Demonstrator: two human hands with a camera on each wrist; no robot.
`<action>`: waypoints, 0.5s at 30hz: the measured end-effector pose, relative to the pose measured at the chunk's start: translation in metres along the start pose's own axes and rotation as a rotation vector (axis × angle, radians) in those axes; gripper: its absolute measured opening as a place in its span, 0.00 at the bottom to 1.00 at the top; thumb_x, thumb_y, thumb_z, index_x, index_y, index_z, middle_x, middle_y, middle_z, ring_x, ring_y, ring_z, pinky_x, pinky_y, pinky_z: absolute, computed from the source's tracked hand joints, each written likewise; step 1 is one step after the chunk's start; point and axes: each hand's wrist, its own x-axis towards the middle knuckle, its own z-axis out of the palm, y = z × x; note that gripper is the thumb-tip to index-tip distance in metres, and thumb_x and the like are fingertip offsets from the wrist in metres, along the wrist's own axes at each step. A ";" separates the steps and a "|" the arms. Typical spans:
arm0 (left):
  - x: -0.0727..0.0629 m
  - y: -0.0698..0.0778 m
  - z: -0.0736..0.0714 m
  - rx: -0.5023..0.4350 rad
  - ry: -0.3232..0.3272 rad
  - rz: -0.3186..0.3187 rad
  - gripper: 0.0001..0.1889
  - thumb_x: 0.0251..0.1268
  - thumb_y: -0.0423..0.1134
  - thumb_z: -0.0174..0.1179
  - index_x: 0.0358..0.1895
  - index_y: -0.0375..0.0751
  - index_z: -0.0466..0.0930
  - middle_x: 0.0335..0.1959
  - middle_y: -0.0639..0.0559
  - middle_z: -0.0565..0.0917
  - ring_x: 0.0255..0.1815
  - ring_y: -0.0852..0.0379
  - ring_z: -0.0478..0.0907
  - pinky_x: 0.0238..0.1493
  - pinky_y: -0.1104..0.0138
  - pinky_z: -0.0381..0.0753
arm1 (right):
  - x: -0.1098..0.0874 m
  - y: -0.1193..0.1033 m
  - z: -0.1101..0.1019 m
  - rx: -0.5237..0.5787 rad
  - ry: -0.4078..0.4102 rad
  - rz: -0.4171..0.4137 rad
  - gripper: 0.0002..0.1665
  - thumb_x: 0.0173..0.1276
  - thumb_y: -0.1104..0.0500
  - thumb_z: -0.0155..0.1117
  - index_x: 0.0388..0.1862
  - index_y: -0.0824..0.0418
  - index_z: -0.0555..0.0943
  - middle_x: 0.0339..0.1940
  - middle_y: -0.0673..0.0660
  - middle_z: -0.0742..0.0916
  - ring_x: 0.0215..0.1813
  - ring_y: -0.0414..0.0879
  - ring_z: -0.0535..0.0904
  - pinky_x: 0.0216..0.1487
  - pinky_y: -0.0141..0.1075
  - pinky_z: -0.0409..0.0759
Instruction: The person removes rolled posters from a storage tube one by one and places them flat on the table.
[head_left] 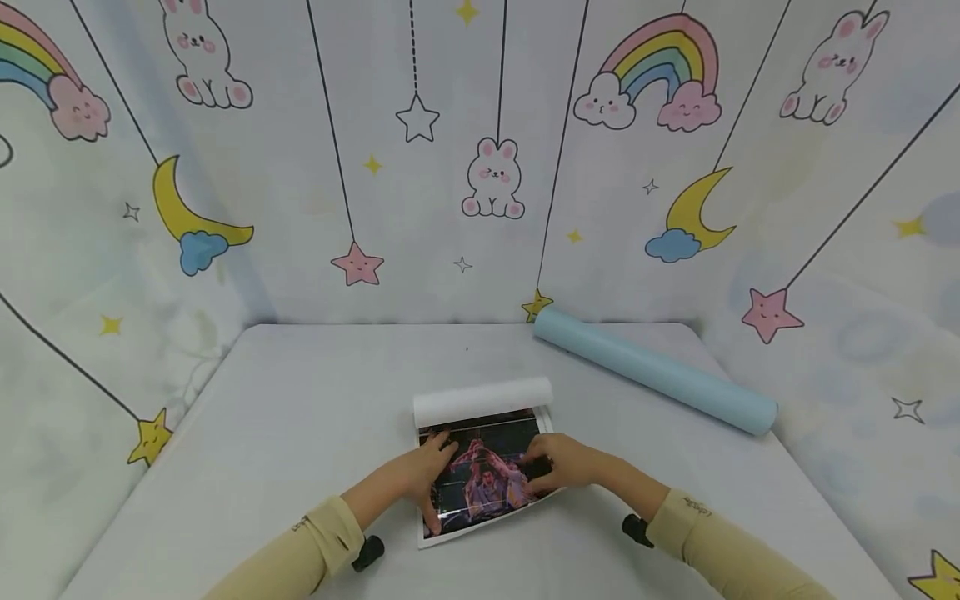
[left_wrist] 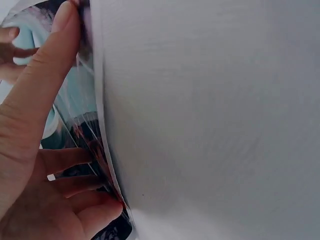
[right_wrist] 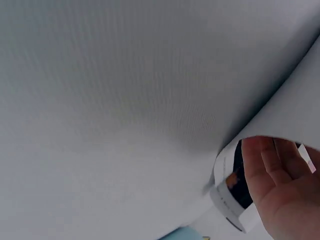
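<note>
A glossy poster (head_left: 483, 492) lies on the white table, partly unrolled, its dark picture showing a figure with raised arms. Its far end is still a white roll (head_left: 480, 402). My left hand (head_left: 420, 477) rests on the poster's left side with thumb and fingers spread; in the left wrist view, that hand (left_wrist: 30, 145) lies along the poster edge (left_wrist: 102, 135). On the right side, the fingers of my right hand (head_left: 566, 462) touch the printed face. The right wrist view shows this hand (right_wrist: 287, 200) under the curling white sheet (right_wrist: 295, 110), its fingertips partly hidden.
A light blue roll (head_left: 652, 367) lies slantwise at the back right of the table (head_left: 300, 417). Behind and beside the table hangs a white cloth (head_left: 427, 208) printed with rabbits, stars and rainbows. Small black devices (head_left: 367, 552) sit at both wrists.
</note>
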 end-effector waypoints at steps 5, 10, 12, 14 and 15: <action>-0.002 0.002 0.000 -0.032 -0.045 0.006 0.62 0.23 0.54 0.78 0.67 0.29 0.54 0.68 0.33 0.53 0.68 0.32 0.48 0.62 0.49 0.59 | 0.010 0.011 -0.011 -0.014 -0.045 0.046 0.33 0.59 0.46 0.65 0.54 0.68 0.76 0.53 0.61 0.75 0.56 0.55 0.70 0.54 0.47 0.70; -0.004 0.005 -0.002 -0.053 -0.080 0.045 0.62 0.25 0.53 0.78 0.68 0.29 0.52 0.69 0.32 0.49 0.68 0.31 0.45 0.62 0.48 0.57 | 0.019 0.019 -0.020 -0.006 -0.075 0.101 0.37 0.57 0.45 0.66 0.57 0.69 0.72 0.56 0.63 0.72 0.59 0.59 0.65 0.56 0.52 0.65; -0.005 0.005 -0.003 -0.062 -0.090 0.048 0.62 0.25 0.53 0.78 0.68 0.29 0.52 0.70 0.33 0.49 0.68 0.31 0.44 0.62 0.48 0.57 | 0.024 0.024 -0.023 -0.013 -0.071 0.123 0.37 0.57 0.45 0.66 0.58 0.68 0.72 0.56 0.63 0.71 0.58 0.58 0.65 0.55 0.52 0.65; -0.005 0.005 -0.004 -0.060 -0.102 0.044 0.62 0.25 0.53 0.78 0.68 0.30 0.52 0.70 0.34 0.48 0.69 0.32 0.44 0.62 0.48 0.57 | 0.030 0.028 -0.024 -0.030 -0.064 0.147 0.39 0.57 0.44 0.66 0.60 0.67 0.70 0.56 0.63 0.71 0.57 0.57 0.66 0.53 0.52 0.67; -0.005 0.004 -0.004 -0.059 -0.111 0.043 0.62 0.25 0.53 0.78 0.68 0.30 0.51 0.71 0.34 0.47 0.69 0.33 0.43 0.62 0.48 0.57 | 0.033 0.030 -0.025 -0.042 -0.060 0.168 0.40 0.56 0.43 0.66 0.60 0.66 0.70 0.57 0.63 0.71 0.57 0.57 0.66 0.52 0.54 0.67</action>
